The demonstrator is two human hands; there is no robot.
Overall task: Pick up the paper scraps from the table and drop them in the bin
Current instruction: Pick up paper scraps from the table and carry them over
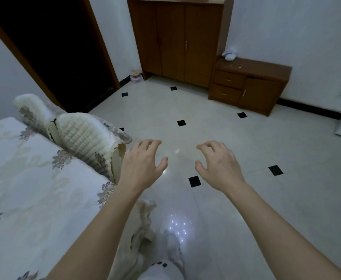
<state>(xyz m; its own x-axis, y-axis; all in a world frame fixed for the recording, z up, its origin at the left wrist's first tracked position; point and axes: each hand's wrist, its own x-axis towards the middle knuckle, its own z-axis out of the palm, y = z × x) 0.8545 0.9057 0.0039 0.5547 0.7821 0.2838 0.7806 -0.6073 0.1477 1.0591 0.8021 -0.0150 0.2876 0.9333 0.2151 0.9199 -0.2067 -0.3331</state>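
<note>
Left hand: our left hand (143, 162) is held out in front of us over the floor, palm down, fingers spread and slightly curled, holding nothing.
Right hand: our right hand (219, 164) is held out beside it, a gap between the two, fingers also apart and bent like claws, holding nothing.
Floor: pale glossy tiles (236, 142) with small black squares at the corners; a cluster of light reflections shows low in the middle.
Paper scraps: we see small pale specks (238, 65) on top of the low cabinet (248, 87) against the far wall, too small for us to be sure what they are.
White bundle: a crumpled white thing (229, 54) sits at the left end of that cabinet top; we cannot tell whether it is paper or cloth.
Bin: a small pale container (135, 77) stands on the floor in the far corner, between the dark doorway (60, 47) and the tall wardrobe (175, 41); we cannot tell if it is the bin.
Sofa: on our left, a sofa (34, 168) with a flowered cover, its padded armrest just beside our left hand.
Knee: our leg in pale trousers (161, 271) shows at the bottom edge.
</note>
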